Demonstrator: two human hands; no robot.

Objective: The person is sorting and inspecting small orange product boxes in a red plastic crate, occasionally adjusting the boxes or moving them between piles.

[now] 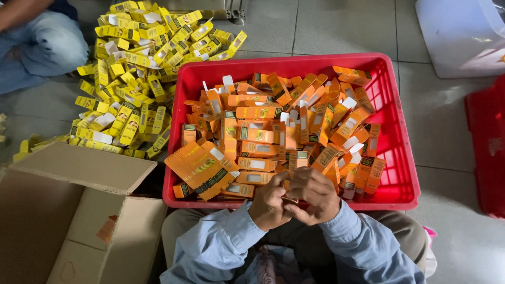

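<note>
Both hands meet just in front of the red crate (400,173): left hand (269,204) and right hand (314,197) pinch one small orange carton piece (290,199) (mostly hidden by fingers). Stack of flat orange cartons (202,169) leans inside crate's near-left corner.

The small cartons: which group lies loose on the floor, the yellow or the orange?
The yellow small cartons: they are piled on the grey tiled floor, while the orange small cartons fill the red plastic crate.
</note>
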